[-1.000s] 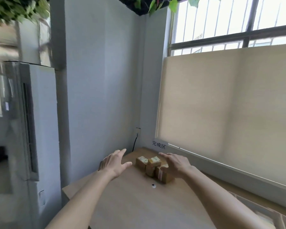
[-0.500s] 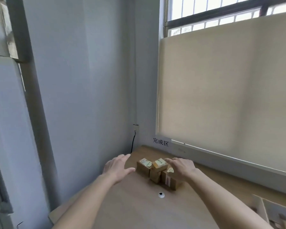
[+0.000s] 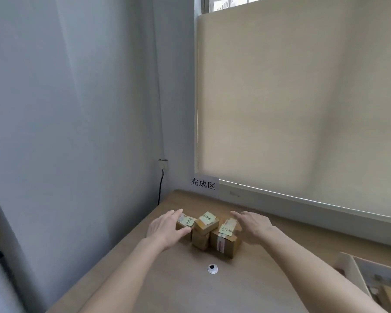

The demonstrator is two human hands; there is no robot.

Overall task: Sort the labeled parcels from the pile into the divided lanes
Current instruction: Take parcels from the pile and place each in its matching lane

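parcels (image 3: 209,233), small cardboard boxes with pale sticky labels on top, sit bunched together near the far left corner of the table (image 3: 167,285), just below a paper sign (image 3: 203,185) on the sill. both hands flank the cluster. the left hand (image 3: 165,227) has its grip released, fingers straight, lying over the top of the leftmost box (image 3: 185,224) and seemingly touching it. the right hand (image 3: 254,225) is likewise unclenched, fingers extended beside the rightmost box (image 3: 226,241); whether it touches is hard to tell. neither holds anything yet. this looks like the gathering step: taking hold of the pile. next, the hands would need to close inward on the outer boxes and squeeze evenly, since the stacked middle box (image 3: 207,221) could tip. a white divided tray (image 3: 348,265) shows at the near right edge, well apart from the pile. a small round white thing with a black middle (image 3: 212,268) lies nearer.
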